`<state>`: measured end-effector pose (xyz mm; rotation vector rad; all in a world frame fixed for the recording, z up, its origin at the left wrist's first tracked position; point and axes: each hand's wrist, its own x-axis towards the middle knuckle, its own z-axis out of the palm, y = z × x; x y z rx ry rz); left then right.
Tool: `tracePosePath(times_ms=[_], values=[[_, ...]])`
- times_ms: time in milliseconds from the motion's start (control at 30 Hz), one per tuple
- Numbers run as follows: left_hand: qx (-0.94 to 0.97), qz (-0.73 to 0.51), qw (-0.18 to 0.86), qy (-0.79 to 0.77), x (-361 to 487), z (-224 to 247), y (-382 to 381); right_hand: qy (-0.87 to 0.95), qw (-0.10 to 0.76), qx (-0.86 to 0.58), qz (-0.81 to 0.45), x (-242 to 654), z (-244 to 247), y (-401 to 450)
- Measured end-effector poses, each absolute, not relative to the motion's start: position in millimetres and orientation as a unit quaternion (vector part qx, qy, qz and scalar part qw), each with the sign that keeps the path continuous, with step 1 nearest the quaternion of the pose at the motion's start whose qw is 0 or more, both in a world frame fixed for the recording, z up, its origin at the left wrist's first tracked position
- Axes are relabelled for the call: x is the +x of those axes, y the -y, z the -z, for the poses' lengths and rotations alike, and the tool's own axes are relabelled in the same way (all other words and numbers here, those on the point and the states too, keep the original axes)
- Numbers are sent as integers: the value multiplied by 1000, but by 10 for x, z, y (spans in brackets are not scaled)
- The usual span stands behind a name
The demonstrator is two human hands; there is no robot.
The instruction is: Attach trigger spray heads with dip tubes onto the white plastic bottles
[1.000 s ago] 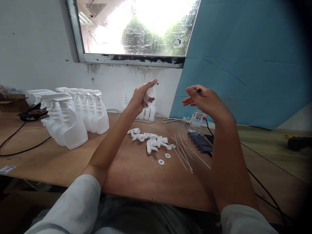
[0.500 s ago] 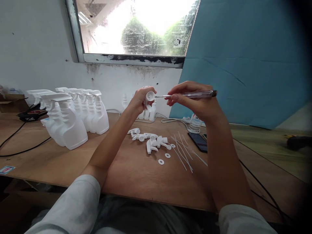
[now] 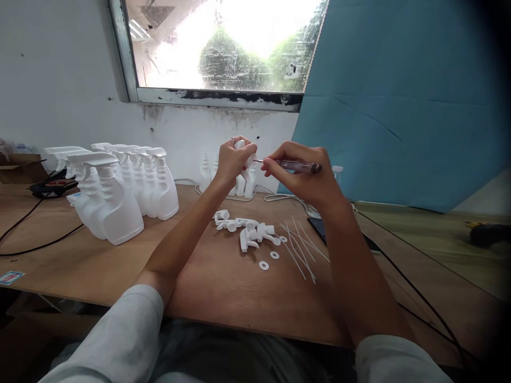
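My left hand (image 3: 235, 160) is closed around a white trigger spray head (image 3: 250, 160), raised above the table in front of the wall. In my right hand (image 3: 301, 173) is a screwdriver (image 3: 297, 166) with a clear handle and a dark end cap, gripped by thumb and fingers. The screwdriver's thin metal tip points left and meets the open cap end of the spray head; how deep it reaches I cannot tell. Below the hands lie several loose spray heads (image 3: 248, 238), flat white washers (image 3: 264, 265) and thin white tubes (image 3: 299, 250).
White spray bottles (image 3: 120, 205) with trigger heads stand in a group at the left. More white bottles (image 3: 205, 173) stand against the wall behind my hands. A dark phone (image 3: 317, 229) lies partly behind my right forearm. Cables (image 3: 423, 298) cross the table's right side.
My right hand has moved left, bringing the screwdriver tip to the spray head's cap. My left hand has turned the spray head slightly. The loose parts on the table lie as before.
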<state>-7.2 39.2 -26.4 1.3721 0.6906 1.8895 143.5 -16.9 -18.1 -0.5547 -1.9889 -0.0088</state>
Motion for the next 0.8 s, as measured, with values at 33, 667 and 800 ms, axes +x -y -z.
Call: tracePosePath(times_ms=[33, 667, 800], values=[[522, -734, 343, -266, -63, 261, -383, 825, 514, -233, 15, 1423, 186, 174], [432, -816, 302, -240, -43, 255, -342, 851, 455, -164, 202, 1185, 326, 33], [451, -814, 305, -203, -4, 305, -295, 842, 494, -210, 52, 1279, 305, 88]])
